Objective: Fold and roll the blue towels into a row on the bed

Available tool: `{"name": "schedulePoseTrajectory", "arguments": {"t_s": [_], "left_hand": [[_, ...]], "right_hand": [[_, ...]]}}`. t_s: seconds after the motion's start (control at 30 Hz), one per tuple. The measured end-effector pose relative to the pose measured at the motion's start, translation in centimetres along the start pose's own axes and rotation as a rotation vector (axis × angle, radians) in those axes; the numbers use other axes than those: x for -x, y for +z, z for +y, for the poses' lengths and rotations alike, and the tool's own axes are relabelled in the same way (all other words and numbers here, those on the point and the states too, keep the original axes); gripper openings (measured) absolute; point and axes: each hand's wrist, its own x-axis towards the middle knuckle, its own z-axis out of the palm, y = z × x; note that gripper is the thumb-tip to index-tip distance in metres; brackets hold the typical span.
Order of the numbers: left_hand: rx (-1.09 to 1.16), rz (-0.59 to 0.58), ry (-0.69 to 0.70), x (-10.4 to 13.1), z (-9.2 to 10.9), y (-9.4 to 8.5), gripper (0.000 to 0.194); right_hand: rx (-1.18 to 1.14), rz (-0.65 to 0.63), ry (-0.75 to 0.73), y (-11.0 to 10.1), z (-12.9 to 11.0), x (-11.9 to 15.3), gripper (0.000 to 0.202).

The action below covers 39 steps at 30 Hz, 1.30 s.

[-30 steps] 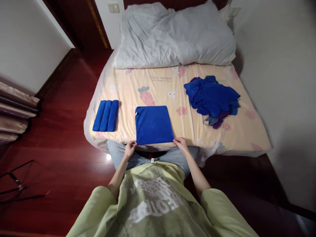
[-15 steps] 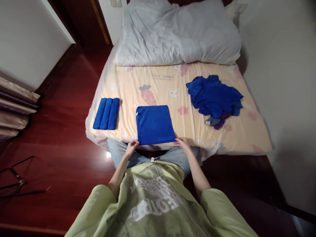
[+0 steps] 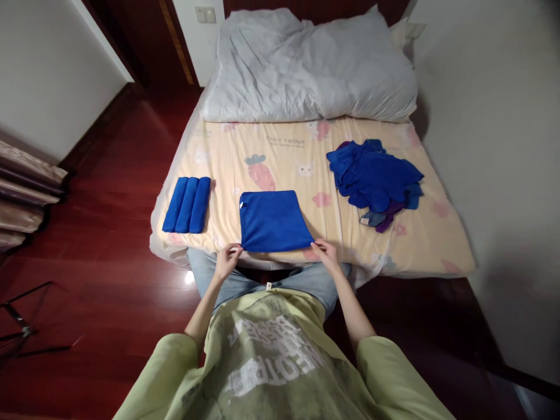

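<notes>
The bed [image 3: 306, 146] carries 1 flat blue cloth [image 3: 272, 220] at its near edge, 3 rolled cloths [image 3: 187, 205] at the near left corner, a loose cloth pile [image 3: 376, 178] toward the right edge, and a duvet [image 3: 306, 67] at the far end.

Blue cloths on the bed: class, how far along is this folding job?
Done: three rolled cloths lie side by side at the left of the bed. In hand: the left hand and right hand pinch the near corners of the flat blue cloth. Left: the loose heap of cloths on the right looks untouched.
</notes>
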Motion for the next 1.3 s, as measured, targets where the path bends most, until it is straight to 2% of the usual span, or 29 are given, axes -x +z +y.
{"name": "schedulePoseTrajectory", "arguments": {"t_s": [0.1,0.23,0.33,0.43,0.6,0.73,0.8,0.9,0.97,1.0,1.07,1.13,1.2,1.3], "left_hand": [[0.021,0.054,0.116,-1.4,4.6,-1.9,0.033],[0.236,0.108,0.236,-3.6,12.0,-4.9,0.039],[0.284,0.063,0.297,-5.0,17.3,-6.9,0.041],[0.223,-0.003,0.347,-6.8,21.4,-8.0,0.038],[0.188,-0.082,0.372,-12.2,25.2,-7.9,0.037],[0.239,-0.052,0.462,-16.6,27.7,-7.5,0.037],[0.264,-0.008,0.540,-17.9,29.2,-7.5,0.037],[0.278,0.060,0.638,-18.6,30.7,-7.7,0.038],[0.269,0.090,0.670,-18.4,30.3,-7.7,0.040],[0.259,0.094,0.675,-18.3,29.4,-7.5,0.042],[0.233,0.087,0.659,-17.6,26.1,-6.9,0.045],[0.199,0.072,0.591,-16.4,20.9,-5.6,0.047],[0.128,0.052,0.469,-14.4,14.5,-3.7,0.047],[0.049,-0.058,0.179,-10.2,5.0,-0.4,0.054]], "right_hand": [[-0.064,0.032,-0.035,-1.4,-3.5,-0.2,0.062],[-0.183,0.102,-0.147,-4.1,-9.7,-0.3,0.052],[-0.239,0.102,-0.225,-5.8,-14.5,-0.4,0.046],[-0.260,0.095,-0.268,-6.8,-18.2,-1.4,0.043],[-0.261,0.057,-0.298,-6.5,-21.6,-5.8,0.048],[-0.279,0.103,-0.429,-5.9,-23.8,-9.7,0.047],[-0.298,0.156,-0.540,-5.9,-25.1,-11.1,0.044],[-0.292,0.228,-0.681,-6.1,-26.4,-12.0,0.039],[-0.264,0.262,-0.729,-6.3,-26.2,-11.8,0.037],[-0.243,0.271,-0.736,-6.4,-25.6,-11.6,0.036],[-0.180,0.267,-0.713,-6.1,-23.1,-10.7,0.034],[-0.099,0.227,-0.638,-5.2,-18.8,-9.4,0.033],[-0.052,0.163,-0.509,-3.6,-13.1,-7.8,0.034],[-0.003,0.039,-0.231,-0.6,-3.5,-4.8,0.041]]}}
